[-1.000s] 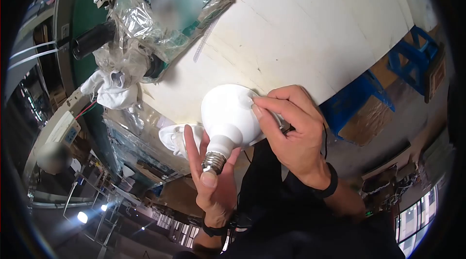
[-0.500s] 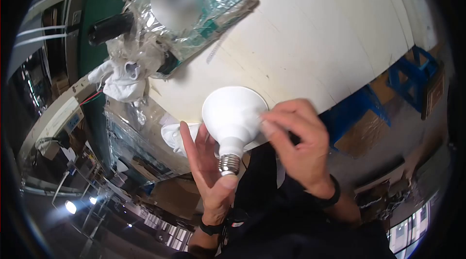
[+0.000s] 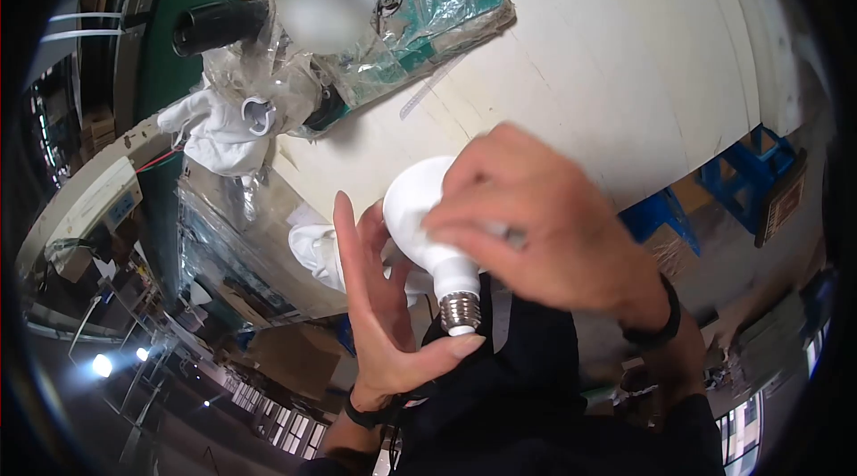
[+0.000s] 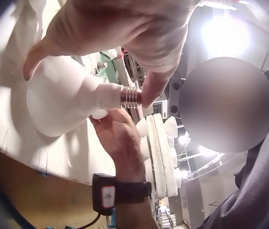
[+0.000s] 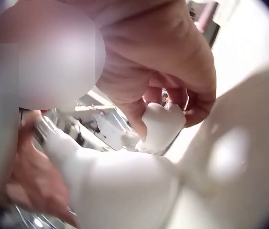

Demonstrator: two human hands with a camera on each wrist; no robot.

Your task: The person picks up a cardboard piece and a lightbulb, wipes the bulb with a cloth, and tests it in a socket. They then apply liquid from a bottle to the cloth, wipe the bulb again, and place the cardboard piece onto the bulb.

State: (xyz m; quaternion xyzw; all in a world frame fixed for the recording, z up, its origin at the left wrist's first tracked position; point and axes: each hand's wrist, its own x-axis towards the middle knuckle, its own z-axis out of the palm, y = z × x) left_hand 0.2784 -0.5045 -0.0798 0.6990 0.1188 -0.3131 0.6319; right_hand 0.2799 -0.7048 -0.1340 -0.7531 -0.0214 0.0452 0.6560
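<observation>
A white light bulb (image 3: 412, 208) with a metal screw base (image 3: 461, 308) is held up near the table edge, base toward the body. My left hand (image 3: 382, 324) spans it lengthwise: the thumb presses the base's end, and in the left wrist view a fingertip (image 4: 30, 67) lies at the wide rim. My right hand (image 3: 553, 217), blurred, reaches across the bulb's side and covers part of it. In the right wrist view its thumb and fingers pinch a small white wad (image 5: 163, 125), like cloth, close beside the bulb; its exact kind I cannot tell.
A plastic-wrapped green fixture (image 3: 437, 12) stands on the white table (image 3: 625, 48), with white cloth (image 3: 228, 132) and a black tube (image 3: 219, 27) beside it. Another white cloth (image 3: 312, 253) lies near the left hand. Blue stools (image 3: 745, 174) stand past the right edge.
The bulb's base has swung to the right with the left thumb still at its end. My right hand has moved from the bulb's right edge inward over its side. The head view has shifted slightly.
</observation>
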